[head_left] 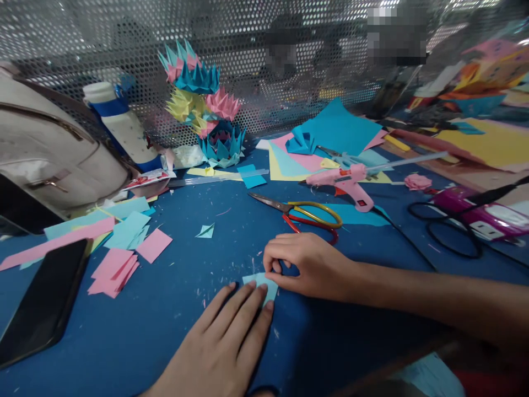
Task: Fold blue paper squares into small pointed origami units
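Note:
A small light-blue paper piece lies on the blue table. My left hand rests flat over it, fingers stretched out and fingertips pressing on the paper. At its upper right corner, my right hand is closed, thumb and forefinger pinched on the paper's edge. Just beyond that hand lie scissors with yellow and red handles. A small folded light-blue paper sits farther off. To the left are light-blue squares, a pink square and a stack of pink squares.
A pink glue gun lies beyond the scissors, its cord trailing right. A black phone is at left. Behind stand a bottle, a bag and folded paper flowers. A purple power strip is at right.

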Tool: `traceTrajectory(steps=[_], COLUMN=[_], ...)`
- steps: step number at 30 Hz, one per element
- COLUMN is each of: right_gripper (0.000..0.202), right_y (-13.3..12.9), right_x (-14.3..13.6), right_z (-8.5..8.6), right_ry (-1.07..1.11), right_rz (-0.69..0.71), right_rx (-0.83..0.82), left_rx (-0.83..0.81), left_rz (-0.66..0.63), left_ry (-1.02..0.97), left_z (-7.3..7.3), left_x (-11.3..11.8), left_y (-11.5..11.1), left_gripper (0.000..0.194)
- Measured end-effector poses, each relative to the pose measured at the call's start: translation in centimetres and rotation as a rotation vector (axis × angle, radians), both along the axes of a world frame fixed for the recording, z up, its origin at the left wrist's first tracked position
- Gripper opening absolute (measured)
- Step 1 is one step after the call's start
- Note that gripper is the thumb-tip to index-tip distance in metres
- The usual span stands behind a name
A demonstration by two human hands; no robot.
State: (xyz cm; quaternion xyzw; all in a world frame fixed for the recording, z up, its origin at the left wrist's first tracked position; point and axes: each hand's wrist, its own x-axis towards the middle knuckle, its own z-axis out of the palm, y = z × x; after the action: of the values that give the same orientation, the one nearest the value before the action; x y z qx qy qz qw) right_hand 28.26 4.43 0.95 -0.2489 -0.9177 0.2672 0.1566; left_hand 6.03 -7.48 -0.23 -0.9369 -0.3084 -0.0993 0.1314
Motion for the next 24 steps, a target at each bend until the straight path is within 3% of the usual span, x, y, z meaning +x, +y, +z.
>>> traceTrajectory(steps=[5,13,19,24], right_gripper=[0.007,0.026,0.03,0.027], right_y=[-0.4,-0.4,-0.2,0.6], right_x=[0.1,0.4,0.4,0.9], right_z=[0.2,0.7,0.8,0.9], right_ry=[-0.022,-0.068,-0.063,-0.061], right_rz=[-0.031,0.112,0.088,0.199], right_rx=[0.025,0.35,0.329,0.307], left_rx=[-0.015,-0.033,-0.049,-0.067], left_rz=[0.014,0.03,0.025,0.024], left_ry=[0.028,-0.02,-0.001,0.015], left_z=[0.0,-1.2,-0.6,-0.5], left_x=[-0.2,-0.5,-0.6,-0.7], left_y=[0.3,0.2,0.5,0.6], left_gripper=[0.071,0.078,0.078,0.081])
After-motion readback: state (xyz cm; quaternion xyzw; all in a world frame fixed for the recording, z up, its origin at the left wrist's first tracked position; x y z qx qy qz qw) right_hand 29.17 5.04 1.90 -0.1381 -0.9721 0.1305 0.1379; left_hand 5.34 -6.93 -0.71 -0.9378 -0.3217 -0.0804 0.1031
